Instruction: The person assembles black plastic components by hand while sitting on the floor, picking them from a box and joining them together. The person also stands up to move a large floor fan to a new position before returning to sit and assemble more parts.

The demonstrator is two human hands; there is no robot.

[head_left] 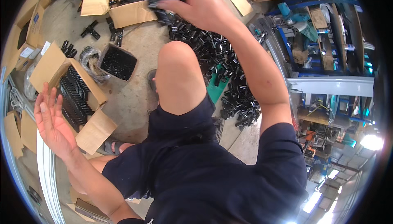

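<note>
My right hand [196, 5] is closed around a black plastic fitting [166, 2], smeared by motion, so its exact form is hard to make out. It hovers by the near right corner of an open cardboard box [133, 16] with black parts lined up inside. Below that hand spreads a large heap of loose black tubular fittings [208, 46]. My left hand [55, 126] is raised at the left with its fingers stretched out, holding nothing. Beside it stands another open cardboard box [98, 95], packed with neat rows of black parts [74, 95].
A square bin [119, 44] full of small black pieces stands mid-left, next to bundled clear plastic [91, 62]. Several T-shaped fittings [91, 29] lie on the concrete floor. More cartons [35, 31] line the left, near a pale metal rail [46, 171]. Cluttered blue racks [286, 46] fill the right.
</note>
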